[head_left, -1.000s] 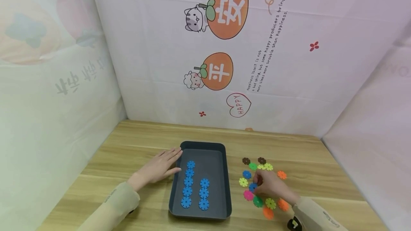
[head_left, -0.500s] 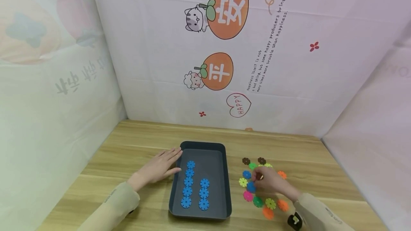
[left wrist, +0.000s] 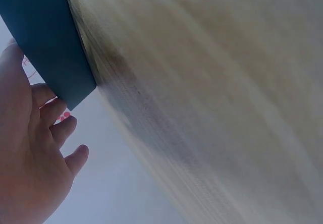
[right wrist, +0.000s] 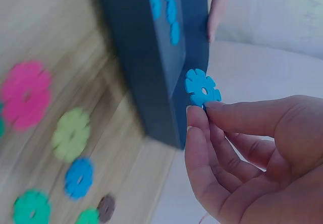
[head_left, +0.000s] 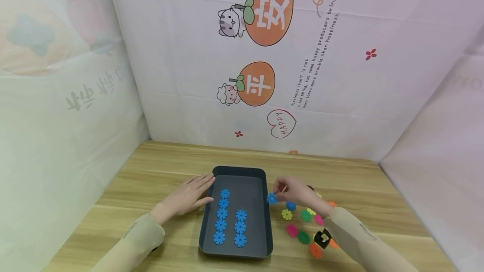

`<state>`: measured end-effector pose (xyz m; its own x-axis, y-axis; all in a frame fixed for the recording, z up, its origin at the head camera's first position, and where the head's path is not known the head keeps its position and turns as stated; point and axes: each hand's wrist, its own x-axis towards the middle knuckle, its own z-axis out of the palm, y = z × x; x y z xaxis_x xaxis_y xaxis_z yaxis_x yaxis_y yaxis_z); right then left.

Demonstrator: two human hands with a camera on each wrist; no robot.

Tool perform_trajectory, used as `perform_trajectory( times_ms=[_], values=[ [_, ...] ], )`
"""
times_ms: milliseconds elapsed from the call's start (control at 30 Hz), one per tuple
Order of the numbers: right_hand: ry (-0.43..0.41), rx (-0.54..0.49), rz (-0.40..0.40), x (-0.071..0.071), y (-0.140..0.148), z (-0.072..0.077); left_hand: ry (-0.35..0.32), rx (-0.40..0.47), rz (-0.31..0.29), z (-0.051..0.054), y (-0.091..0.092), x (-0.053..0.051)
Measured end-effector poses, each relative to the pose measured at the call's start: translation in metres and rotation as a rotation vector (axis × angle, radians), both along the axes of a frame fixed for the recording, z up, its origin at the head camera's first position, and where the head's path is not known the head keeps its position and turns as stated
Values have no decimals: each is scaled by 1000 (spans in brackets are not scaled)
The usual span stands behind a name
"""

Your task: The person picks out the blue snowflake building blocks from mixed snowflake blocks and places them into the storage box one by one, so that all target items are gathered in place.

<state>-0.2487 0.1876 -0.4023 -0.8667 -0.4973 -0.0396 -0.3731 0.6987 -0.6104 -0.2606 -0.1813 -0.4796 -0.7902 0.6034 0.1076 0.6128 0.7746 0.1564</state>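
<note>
Between thumb and fingertips, my right hand (head_left: 296, 191) pinches a blue notched disc (head_left: 272, 198) by the right wall of the dark tray; the right wrist view shows the disc (right wrist: 203, 87) held by its edge. My left hand (head_left: 186, 195) lies with fairly straight fingers against the tray's left rim. The dark rectangular tray (head_left: 257, 205) holds two columns of blue discs: a longer left column (head_left: 222, 213) and a shorter right column (head_left: 240, 227). In the left wrist view, the fingers (left wrist: 61, 130) touch the tray's side wall (left wrist: 48, 37).
Loose notched discs lie right of the tray: a blue disc (head_left: 290, 206), a yellow disc (head_left: 287, 214), a pink disc (head_left: 292, 230), a dark green disc (head_left: 303, 237), an orange disc (head_left: 316, 250) and several others. The right forearm (head_left: 359, 234) covers some. A printed cloth (head_left: 189, 74) stands behind the table.
My right hand has lifted the blue disc from among the loose ones and carried it left to the tray's right edge. My left hand has stayed in place.
</note>
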Motion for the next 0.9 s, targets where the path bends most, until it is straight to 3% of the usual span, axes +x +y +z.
perform_trajectory(
  times_ms=[267,467,900],
  values=[
    [46,-26,60,-8,-43,-1,5,-8,0,1,-1,-1],
    [4,0,59,-12,-67,-15,-1,-8,-1,3,0,0],
    [-9,24,53,-19,-82,-35,4,-17,-2,2,0,0]
  ],
)
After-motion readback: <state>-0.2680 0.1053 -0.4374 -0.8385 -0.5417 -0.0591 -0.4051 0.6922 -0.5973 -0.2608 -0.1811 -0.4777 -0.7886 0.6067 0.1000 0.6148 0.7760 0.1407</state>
